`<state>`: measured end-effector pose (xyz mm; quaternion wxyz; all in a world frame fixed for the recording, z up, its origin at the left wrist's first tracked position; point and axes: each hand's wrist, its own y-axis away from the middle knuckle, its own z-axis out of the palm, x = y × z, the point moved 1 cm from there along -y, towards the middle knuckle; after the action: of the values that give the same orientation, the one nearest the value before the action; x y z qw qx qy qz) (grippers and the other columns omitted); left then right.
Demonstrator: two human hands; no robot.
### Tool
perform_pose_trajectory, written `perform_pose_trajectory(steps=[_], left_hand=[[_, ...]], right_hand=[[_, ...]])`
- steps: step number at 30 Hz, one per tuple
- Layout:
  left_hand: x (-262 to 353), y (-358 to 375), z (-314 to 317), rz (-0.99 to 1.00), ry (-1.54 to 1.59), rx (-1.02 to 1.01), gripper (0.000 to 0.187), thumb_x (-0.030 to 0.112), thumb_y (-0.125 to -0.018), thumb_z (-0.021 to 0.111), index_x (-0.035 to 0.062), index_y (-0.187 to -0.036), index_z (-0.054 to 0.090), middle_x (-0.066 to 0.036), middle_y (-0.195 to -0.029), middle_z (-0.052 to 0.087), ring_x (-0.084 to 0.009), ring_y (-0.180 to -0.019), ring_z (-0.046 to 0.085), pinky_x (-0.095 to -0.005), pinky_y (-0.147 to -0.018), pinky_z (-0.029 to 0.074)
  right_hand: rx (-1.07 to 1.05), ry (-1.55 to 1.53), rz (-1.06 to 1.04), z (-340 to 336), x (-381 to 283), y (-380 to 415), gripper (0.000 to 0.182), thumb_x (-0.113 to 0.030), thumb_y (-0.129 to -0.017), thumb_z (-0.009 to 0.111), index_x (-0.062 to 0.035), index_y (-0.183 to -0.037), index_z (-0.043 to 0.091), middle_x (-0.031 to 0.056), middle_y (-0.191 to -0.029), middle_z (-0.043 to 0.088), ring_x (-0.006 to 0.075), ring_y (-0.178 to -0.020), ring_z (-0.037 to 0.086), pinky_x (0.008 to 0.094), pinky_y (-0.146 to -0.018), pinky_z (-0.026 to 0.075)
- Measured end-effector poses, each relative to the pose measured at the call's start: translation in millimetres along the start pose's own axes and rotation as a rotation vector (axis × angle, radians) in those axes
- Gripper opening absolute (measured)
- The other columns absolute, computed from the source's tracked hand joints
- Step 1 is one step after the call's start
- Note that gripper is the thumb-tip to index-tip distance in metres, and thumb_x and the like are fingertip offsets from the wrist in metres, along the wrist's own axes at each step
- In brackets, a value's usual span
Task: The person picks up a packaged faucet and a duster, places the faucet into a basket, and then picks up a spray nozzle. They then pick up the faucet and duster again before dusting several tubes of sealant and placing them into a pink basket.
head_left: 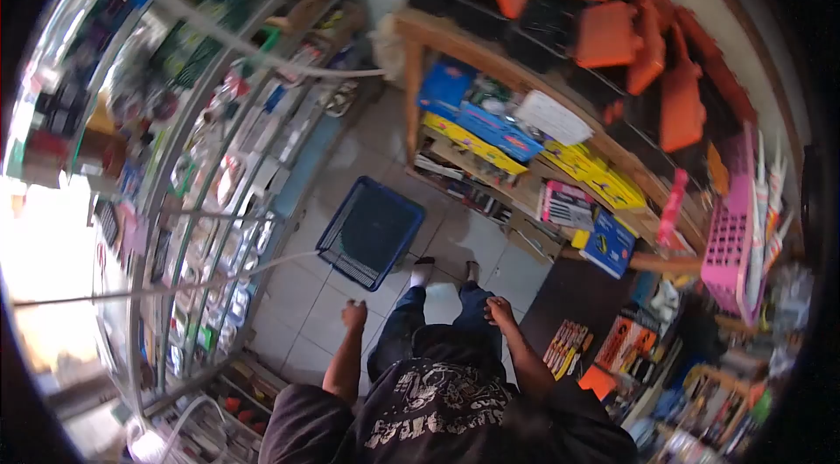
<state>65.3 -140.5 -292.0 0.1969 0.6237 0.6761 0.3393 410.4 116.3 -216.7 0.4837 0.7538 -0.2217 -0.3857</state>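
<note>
Low in the view, my left hand [354, 315] hangs over the tiled floor with its fingers curled; whether anything is in them is too small to make out. My right hand [500, 313] is beside my right thigh, its fingers partly bent and nothing visible in them. Ahead of my feet, a blue-rimmed plastic basket [372, 232] rests on the floor tiles, apart from both hands.
Glass shelves [206, 201] full of small goods stand on the left. A wooden shelf [411, 96] holds yellow and blue boxes, with orange-lidded black bins [608, 35] above. A pink basket [731, 223] is at right, above stacked goods [626, 341].
</note>
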Motion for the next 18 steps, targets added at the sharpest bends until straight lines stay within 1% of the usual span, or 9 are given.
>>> perform_pose_trajectory(steps=[2,6,10,11,12,14,15,16,18], left_hand=[[-38.7,-31.5,13.5,0.029,0.100,-0.107,0.051,0.038,-0.082,0.059,0.0015,-0.118,0.055,-0.023,-0.109,0.062,-0.0382,-0.104,0.058,-0.0490,-0.090,0.044],[3.7,5.9,-9.8,0.029,0.271,-0.321,0.035,0.030,-0.085,0.058,0.0021,-0.106,0.061,-0.016,-0.100,0.065,-0.0249,-0.095,0.059,-0.0373,-0.082,0.047],[58.0,-4.3,1.6,0.397,0.032,-0.459,0.032,0.030,-0.086,0.058,0.0035,-0.103,0.062,-0.013,-0.093,0.065,-0.0229,-0.086,0.060,-0.0385,-0.075,0.048],[88.4,-3.2,1.7,0.819,-0.053,-0.446,0.028,0.025,-0.085,0.057,0.0040,-0.104,0.062,-0.012,-0.095,0.064,-0.0250,-0.088,0.060,-0.0386,-0.075,0.048],[116.8,-0.2,1.3,1.236,-0.135,-0.419,0.026,0.021,-0.085,0.057,0.0045,-0.104,0.061,-0.012,-0.096,0.064,-0.0271,-0.091,0.060,-0.0386,-0.076,0.048],[174.0,16.0,16.4,1.508,0.174,-0.610,0.027,0.015,-0.084,0.056,0.0047,-0.109,0.058,-0.011,-0.108,0.061,-0.0297,-0.101,0.058,-0.0382,-0.082,0.047],[221.1,54.0,2.0,1.514,0.215,-0.725,0.035,0.024,-0.086,0.052,0.0051,-0.116,0.053,-0.012,-0.114,0.057,-0.0298,-0.105,0.055,-0.0399,-0.085,0.045],[276.1,116.7,-23.1,1.436,0.254,-0.855,0.044,0.033,-0.088,0.049,0.0055,-0.122,0.048,-0.013,-0.121,0.053,-0.0299,-0.110,0.053,-0.0415,-0.089,0.043],[362.2,233.5,-66.6,1.334,0.343,-1.080,0.062,0.050,-0.091,0.042,0.0063,-0.135,0.038,-0.014,-0.133,0.046,-0.0300,-0.119,0.048,-0.0448,-0.096,0.039]], right_hand=[[0.065,0.014,-0.049,-7.2,21.5,-1.5,0.028,-0.032,-0.089,0.058,-0.0132,-0.110,0.056,0.0017,-0.083,0.064,0.0122,-0.057,0.060,0.0266,-0.047,0.045],[0.169,-0.136,-0.184,-29.0,55.5,1.6,0.031,-0.033,-0.089,0.059,-0.0101,-0.110,0.056,0.0052,-0.083,0.064,0.0125,-0.058,0.059,0.0269,-0.048,0.045],[0.277,-0.377,-0.166,-48.2,80.0,49.0,0.035,-0.036,-0.089,0.061,-0.0092,-0.110,0.056,0.0075,-0.087,0.065,0.0158,-0.061,0.060,0.0307,-0.052,0.047],[0.289,-0.471,-0.127,-51.3,86.2,54.8,0.036,-0.037,-0.088,0.062,-0.0089,-0.110,0.055,0.0081,-0.089,0.066,0.0171,-0.062,0.061,0.0324,-0.054,0.048],[0.229,-0.685,-0.342,-52.0,113.2,49.9,0.040,-0.039,-0.088,0.062,-0.0088,-0.113,0.055,0.0096,-0.092,0.066,0.0187,-0.066,0.062,0.0343,-0.056,0.048],[0.283,-0.723,-0.227,-55.5,107.6,74.7,0.040,-0.038,-0.088,0.062,-0.0090,-0.114,0.055,0.0102,-0.092,0.066,0.0185,-0.067,0.062,0.0344,-0.056,0.048],[0.317,-0.732,-0.102,-58.8,103.1,85.8,0.040,-0.038,-0.088,0.062,-0.0093,-0.115,0.055,0.0109,-0.093,0.066,0.0184,-0.069,0.062,0.0345,-0.057,0.048],[0.126,-1.061,-0.134,-63.8,117.9,75.6,0.026,-0.023,-0.084,0.065,-0.0068,-0.103,0.058,0.0042,-0.084,0.063,0.0166,-0.062,0.061,0.0250,-0.046,0.044],[0.106,-1.071,-0.245,-56.9,162.7,17.2,0.031,-0.030,-0.087,0.064,-0.0082,-0.108,0.058,0.0074,-0.089,0.064,0.0172,-0.066,0.061,0.0282,-0.050,0.046]])
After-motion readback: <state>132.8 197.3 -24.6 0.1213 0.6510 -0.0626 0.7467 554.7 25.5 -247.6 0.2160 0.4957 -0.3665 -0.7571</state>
